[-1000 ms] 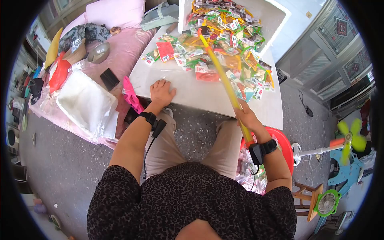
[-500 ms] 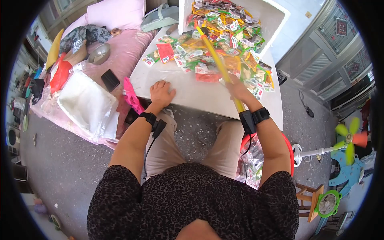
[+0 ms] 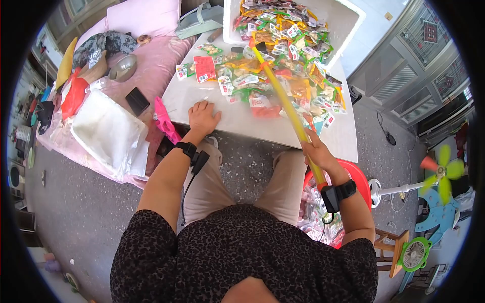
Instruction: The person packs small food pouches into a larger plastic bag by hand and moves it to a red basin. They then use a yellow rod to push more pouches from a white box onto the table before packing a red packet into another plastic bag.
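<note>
My right hand [image 3: 316, 152] is closed around a long yellow stick [image 3: 284, 99] with orange bands. The stick slants from my right wrist up across the table to the packets, with a dark piece beside its far end. My left hand [image 3: 203, 117] lies flat near the front edge of the white table [image 3: 232, 121], fingers spread and holding nothing. Small sealed food packets [image 3: 293, 76] in red, green and yellow lie piled across the table and spill from a tipped white foam box [image 3: 348, 22]. One red packet [image 3: 204, 68] lies at the pile's left side.
Below the table's right front corner stands a red tub [image 3: 356, 174] holding more packets. A pink-covered bed [image 3: 166, 60] on the left bears a white lined tray [image 3: 108, 131] and a metal bowl [image 3: 123, 68]. To the right are a standing fan [image 3: 441, 172] and a wooden stool [image 3: 396, 252].
My right hand has drawn back toward me and to the right with the yellow stick. Some packets at the front of the pile have shifted toward me. My left hand stays put.
</note>
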